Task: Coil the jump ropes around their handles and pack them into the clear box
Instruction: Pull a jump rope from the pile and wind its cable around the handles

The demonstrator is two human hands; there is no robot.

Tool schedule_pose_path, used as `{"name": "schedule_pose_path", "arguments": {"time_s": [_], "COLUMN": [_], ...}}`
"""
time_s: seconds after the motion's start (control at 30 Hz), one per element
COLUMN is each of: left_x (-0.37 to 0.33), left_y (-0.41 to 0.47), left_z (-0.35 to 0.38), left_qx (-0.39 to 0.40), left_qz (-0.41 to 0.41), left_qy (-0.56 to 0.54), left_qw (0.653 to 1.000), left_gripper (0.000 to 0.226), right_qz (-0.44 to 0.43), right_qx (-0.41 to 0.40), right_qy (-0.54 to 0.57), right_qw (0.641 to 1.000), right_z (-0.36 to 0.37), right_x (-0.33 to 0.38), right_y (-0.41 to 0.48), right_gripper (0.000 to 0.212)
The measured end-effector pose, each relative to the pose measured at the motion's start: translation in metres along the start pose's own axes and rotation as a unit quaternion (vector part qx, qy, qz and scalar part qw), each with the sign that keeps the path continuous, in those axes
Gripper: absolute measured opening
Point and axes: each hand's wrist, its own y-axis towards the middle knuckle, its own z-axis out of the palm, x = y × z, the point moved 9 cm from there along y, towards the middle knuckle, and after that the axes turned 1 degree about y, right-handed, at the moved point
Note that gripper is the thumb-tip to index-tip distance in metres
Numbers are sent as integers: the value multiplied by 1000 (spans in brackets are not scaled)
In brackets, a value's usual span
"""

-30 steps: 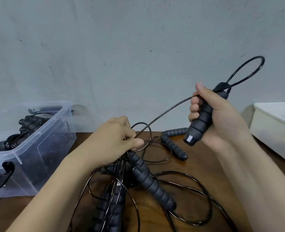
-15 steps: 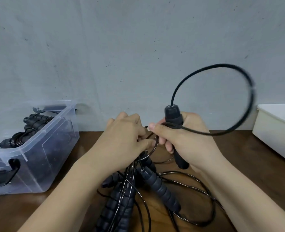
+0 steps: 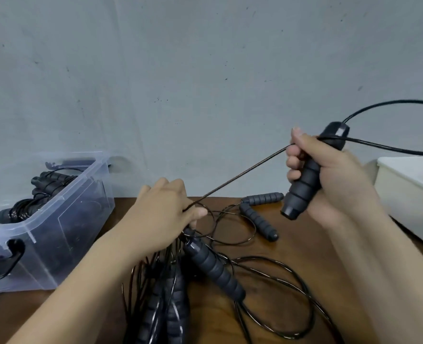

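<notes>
Closest to me, at the lower edge, a bundle of dark ribbed foam handles (image 3: pixel 165 316) lies tangled with thin black cable. One more dark grey ribbed handle (image 3: pixel 214 268) slants across the brown wooden surface (image 3: pixel 292 234) just beside it. Loose loops of glossy black rope (image 3: pixel 304 276) sprawl to the right of that handle.

Above the bundle, my left hand (image 3: pixel 163 214) has its fingers clenched, pinching a taut black rope strand (image 3: pixel 240 175) against the thumb. The strand runs up and to the right to my right hand (image 3: pixel 334 180). The fingers there are wrapped round a tilted black foam handle (image 3: pixel 302 189), with my thumb pressing the rope against its top. From there the rope loops off past the right edge.

Beyond my hands, a pair of dark handles (image 3: pixel 262 198) rests on the surface, meeting at one end. At far left, the clear plastic box (image 3: pixel 81 219) holds coiled jump ropes (image 3: pixel 41 192). At far right, a white plastic tub (image 3: pixel 409 192) stands near the grey wall (image 3: pixel 205 70).
</notes>
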Motion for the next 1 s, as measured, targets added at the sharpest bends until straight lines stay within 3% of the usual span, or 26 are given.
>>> {"name": "schedule_pose_path", "arguments": {"time_s": [0.1, 0.17, 0.33, 0.5, 0.73, 1.0], "left_x": [-6, -7, -13, -21, -16, 22], "left_y": [-3, -5, -8, -13, -9, -8], "left_z": [2, 3, 1, -4, 6, 10], "left_qx": [9, 7, 9, -16, 30, 77], "left_qz": [-1, -5, 11, 13, 17, -18], "left_qy": [-6, -7, 66, 107, 89, 26], "left_qw": [1000, 1000, 998, 994, 995, 997], "left_gripper": [59, 58, 29, 36, 43, 36], "right_qz": [52, 111, 203, 154, 68, -44], "right_qx": [-11, 29, 157, 111, 66, -34], "right_qy": [49, 40, -34, -85, -97, 6], "right_qw": [997, 993, 966, 978, 991, 998], "right_z": [9, 28, 71, 66, 60, 7], "right_x": [-37, -66, -102, -112, -82, 17], "right_y": [2, -8, -44, -41, -38, -10], "right_gripper": [20, 21, 16, 15, 15, 18]}}
